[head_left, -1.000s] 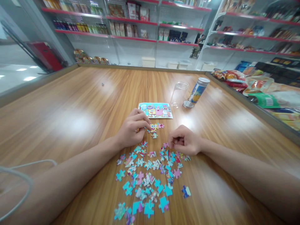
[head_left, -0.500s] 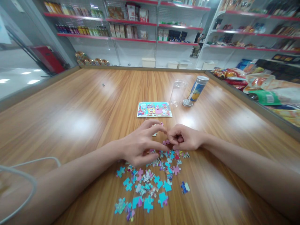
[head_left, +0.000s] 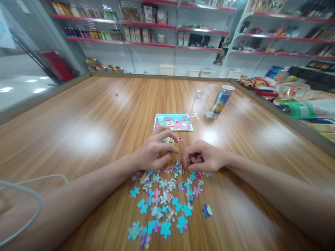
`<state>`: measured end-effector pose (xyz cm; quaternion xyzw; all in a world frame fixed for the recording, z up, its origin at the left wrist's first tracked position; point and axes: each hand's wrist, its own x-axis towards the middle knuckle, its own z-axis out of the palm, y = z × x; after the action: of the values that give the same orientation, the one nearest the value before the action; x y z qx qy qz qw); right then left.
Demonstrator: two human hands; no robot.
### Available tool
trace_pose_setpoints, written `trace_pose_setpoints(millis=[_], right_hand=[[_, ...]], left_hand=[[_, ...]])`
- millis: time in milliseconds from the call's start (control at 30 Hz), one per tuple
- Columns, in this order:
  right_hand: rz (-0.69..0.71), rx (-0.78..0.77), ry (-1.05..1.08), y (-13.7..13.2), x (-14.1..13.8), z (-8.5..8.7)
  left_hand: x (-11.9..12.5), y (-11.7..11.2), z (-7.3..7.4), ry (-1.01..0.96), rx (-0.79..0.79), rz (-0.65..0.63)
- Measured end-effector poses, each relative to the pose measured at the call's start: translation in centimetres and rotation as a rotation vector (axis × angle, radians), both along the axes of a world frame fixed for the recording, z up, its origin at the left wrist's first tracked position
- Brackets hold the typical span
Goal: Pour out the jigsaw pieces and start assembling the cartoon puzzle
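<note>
My left hand [head_left: 158, 148] hovers over the far end of a spread of loose jigsaw puzzle pieces [head_left: 165, 228], fingers apart and holding nothing. Just beyond its fingertips lie a few joined yellow and blue pieces [head_left: 169, 141] and a pink piece [head_left: 180, 138], partly covered by the hand. My right hand [head_left: 203, 156] is closed, its fingers curled low over the pile's far right part. A speck of pink shows by its fingertips; whatever it grips is hidden. Behind the hands lies the printed picture card [head_left: 180, 122] with cartoon figures.
A clear empty jar [head_left: 200, 104], a metal lid [head_left: 210, 115] and a blue can [head_left: 222, 99] stand beyond my right hand. One dark blue piece [head_left: 207, 211] lies apart at right. Snack bags [head_left: 267, 91] line the right edge. A white cable [head_left: 36, 198] loops near my left forearm.
My left hand has drawn left and away from my right hand, uncovering pieces beneath it. My right hand has shifted slightly down and stays curled.
</note>
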<state>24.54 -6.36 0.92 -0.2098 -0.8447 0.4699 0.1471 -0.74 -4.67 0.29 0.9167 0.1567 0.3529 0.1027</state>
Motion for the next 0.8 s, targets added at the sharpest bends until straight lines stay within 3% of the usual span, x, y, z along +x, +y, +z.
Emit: trace_pose_setpoints(millis=[100, 333, 533, 800], right_hand=[[0.002, 0.075, 0.019, -0.3, -0.2, -0.2], [-0.045, 0.174, 0.029, -0.4, -0.3, -0.4], [-0.044, 0.491, 0.015, -1.8, -1.2, -0.5], [0.053, 0.69, 0.036, -3.9, -2.2, -0.8]], left_hand=[[-0.1, 0.7, -0.4, -0.086, -0.011, 0.096], [-0.1, 1.1, -0.8, -0.093, -0.034, 0.039], [0.0, 1.2, -1.1, -0.173, -0.057, 0.158], [0.2, 1.2, -1.0, -0.173, -0.05, 0.125]])
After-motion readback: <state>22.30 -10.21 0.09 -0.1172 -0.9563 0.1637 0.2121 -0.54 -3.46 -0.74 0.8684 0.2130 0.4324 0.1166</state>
